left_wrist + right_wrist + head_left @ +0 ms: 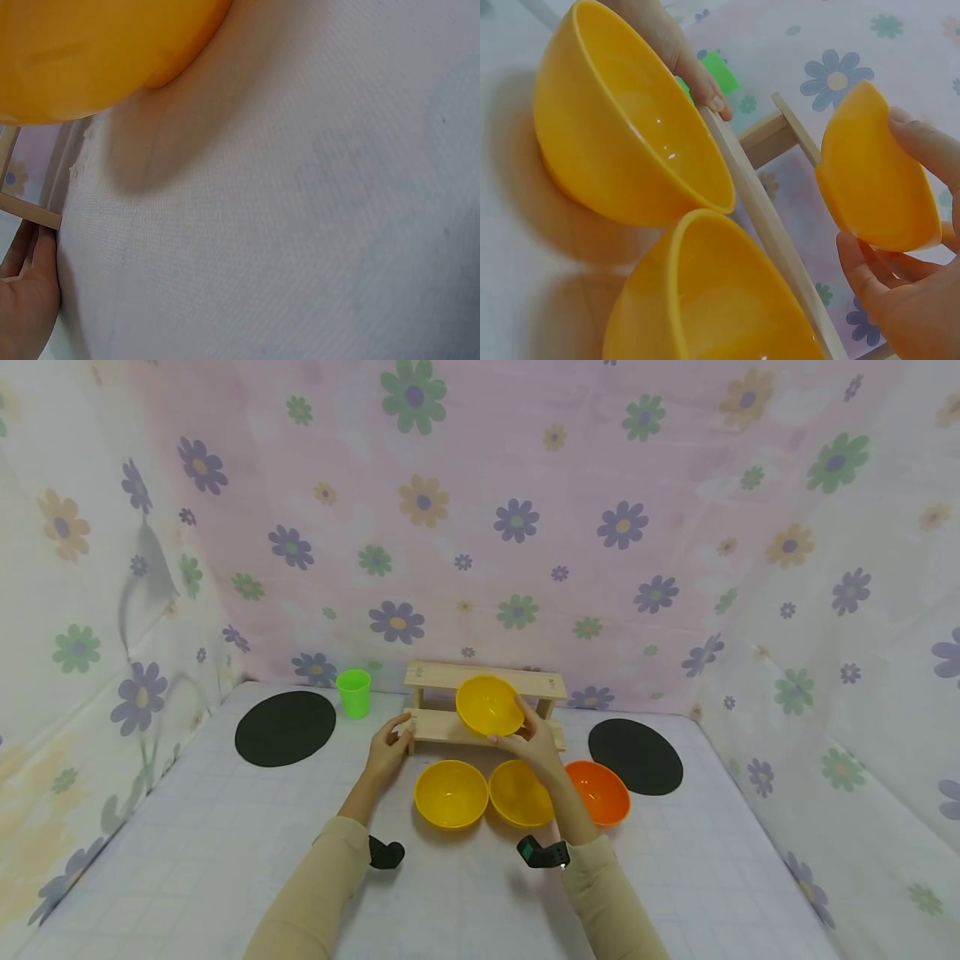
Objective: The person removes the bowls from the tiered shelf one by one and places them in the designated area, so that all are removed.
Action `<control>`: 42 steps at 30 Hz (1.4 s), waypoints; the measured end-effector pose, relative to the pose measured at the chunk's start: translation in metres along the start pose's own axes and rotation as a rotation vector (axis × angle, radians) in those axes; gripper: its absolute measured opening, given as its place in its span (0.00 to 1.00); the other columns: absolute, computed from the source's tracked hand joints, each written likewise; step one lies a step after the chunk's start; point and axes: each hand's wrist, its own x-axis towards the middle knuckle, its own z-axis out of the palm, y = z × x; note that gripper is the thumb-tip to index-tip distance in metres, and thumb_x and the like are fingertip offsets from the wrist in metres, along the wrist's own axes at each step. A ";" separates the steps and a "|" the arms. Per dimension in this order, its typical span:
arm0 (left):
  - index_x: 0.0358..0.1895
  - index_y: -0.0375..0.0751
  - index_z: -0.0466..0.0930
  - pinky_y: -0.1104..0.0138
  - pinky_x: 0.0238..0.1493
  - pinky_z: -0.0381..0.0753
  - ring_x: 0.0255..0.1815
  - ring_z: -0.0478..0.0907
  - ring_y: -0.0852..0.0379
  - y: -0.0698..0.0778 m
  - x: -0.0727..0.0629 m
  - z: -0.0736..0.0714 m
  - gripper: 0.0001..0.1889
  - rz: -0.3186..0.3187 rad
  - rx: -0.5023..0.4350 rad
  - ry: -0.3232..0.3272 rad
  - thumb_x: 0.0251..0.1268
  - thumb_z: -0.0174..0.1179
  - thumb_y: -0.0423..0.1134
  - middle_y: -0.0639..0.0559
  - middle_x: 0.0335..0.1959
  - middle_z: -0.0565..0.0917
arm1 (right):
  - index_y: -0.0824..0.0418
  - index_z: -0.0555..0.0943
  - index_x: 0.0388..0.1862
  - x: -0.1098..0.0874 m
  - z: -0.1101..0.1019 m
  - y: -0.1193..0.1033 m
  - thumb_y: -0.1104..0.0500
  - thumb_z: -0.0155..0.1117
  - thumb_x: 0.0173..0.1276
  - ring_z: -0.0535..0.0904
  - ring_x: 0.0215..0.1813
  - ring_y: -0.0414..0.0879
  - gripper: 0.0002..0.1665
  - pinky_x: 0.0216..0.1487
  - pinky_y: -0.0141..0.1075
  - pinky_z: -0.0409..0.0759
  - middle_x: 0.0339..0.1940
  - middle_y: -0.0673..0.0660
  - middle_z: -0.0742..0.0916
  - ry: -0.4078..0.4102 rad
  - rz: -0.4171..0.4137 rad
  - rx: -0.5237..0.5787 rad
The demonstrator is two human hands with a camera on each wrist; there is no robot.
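My right hand (534, 745) grips the rim and side of a yellow bowl (489, 706), tilted and held up in front of a two-step wooden stand (480, 677). In the right wrist view, the thumb lies on one side of that bowl (877, 176) and the fingers beneath it. My left hand (386, 752) holds the left end of the stand's lower board (442, 727). Two more yellow bowls, a left one (450, 795) and a right one (519, 795), stand side by side before the stand. The right forearm partly covers the right one and an orange bowl (603, 793).
A green cup (354, 693) stands left of the wooden stand. A black round mat (285, 729) lies at the left, and another black mat (636, 757) at the right. Flowered cloth (480, 527) walls the back and sides of the white table surface (450, 902).
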 end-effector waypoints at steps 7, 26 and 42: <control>0.66 0.40 0.66 0.73 0.41 0.71 0.48 0.73 0.50 0.001 -0.001 0.000 0.22 0.000 0.001 0.018 0.71 0.51 0.39 0.34 0.59 0.73 | 0.66 0.50 0.75 -0.012 -0.005 0.000 0.66 0.64 0.62 0.65 0.66 0.62 0.47 0.63 0.49 0.67 0.74 0.65 0.59 0.025 0.057 -0.035; 0.67 0.42 0.66 0.66 0.48 0.72 0.54 0.71 0.46 0.001 0.000 0.000 0.22 -0.009 0.012 0.012 0.72 0.50 0.41 0.38 0.65 0.68 | 0.55 0.52 0.76 -0.039 -0.033 0.048 0.55 0.69 0.60 0.66 0.66 0.57 0.50 0.62 0.47 0.69 0.74 0.58 0.61 0.089 0.101 -0.061; 0.66 0.38 0.66 0.69 0.41 0.72 0.47 0.73 0.50 0.012 -0.006 -0.002 0.22 -0.026 -0.026 -0.008 0.71 0.51 0.37 0.32 0.58 0.73 | 0.58 0.53 0.75 -0.067 -0.067 0.049 0.55 0.71 0.57 0.71 0.62 0.57 0.52 0.60 0.40 0.70 0.70 0.61 0.67 0.173 0.159 -0.125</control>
